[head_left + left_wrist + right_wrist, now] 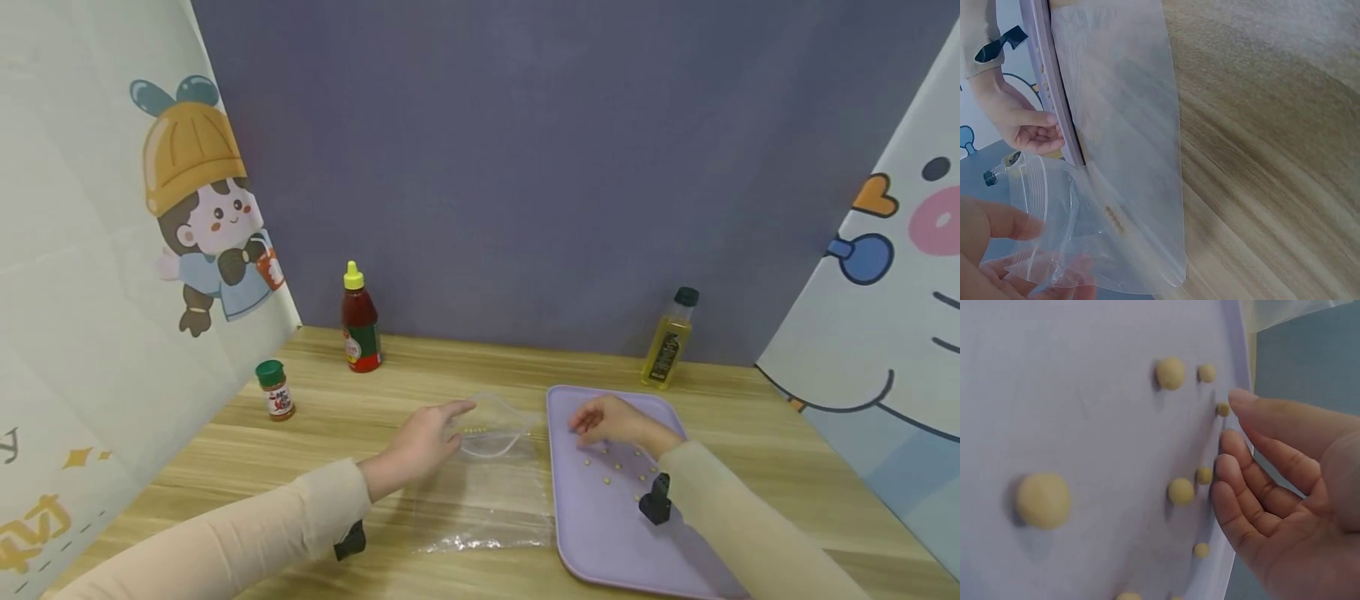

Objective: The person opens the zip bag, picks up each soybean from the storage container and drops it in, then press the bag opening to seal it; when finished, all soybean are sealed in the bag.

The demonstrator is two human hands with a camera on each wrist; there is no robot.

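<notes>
A clear zip bag (pixel 483 500) lies on the table with its mouth raised and gaping. My left hand (pixel 420 443) holds the bag at its mouth; in the left wrist view some fingers (pixel 1075 275) show through the plastic. A short row of soybeans (pixel 1114 220) sits inside the bag. Over the far part of the lilac tray (pixel 600 533), my right hand (pixel 611 419) hovers with loosely bent fingers. Thumb and fingertips are apart in the right wrist view, with nothing between them. Several loose soybeans (pixel 1044 500) are scattered on the tray below that hand.
A red sauce bottle (pixel 362 329) with a yellow tip stands at the back left, and a small green-capped spice jar (pixel 276 392) nearer the left edge. An oil bottle (pixel 670 342) stands behind the tray. A grey-blue backdrop (pixel 487 167) closes off the table's back.
</notes>
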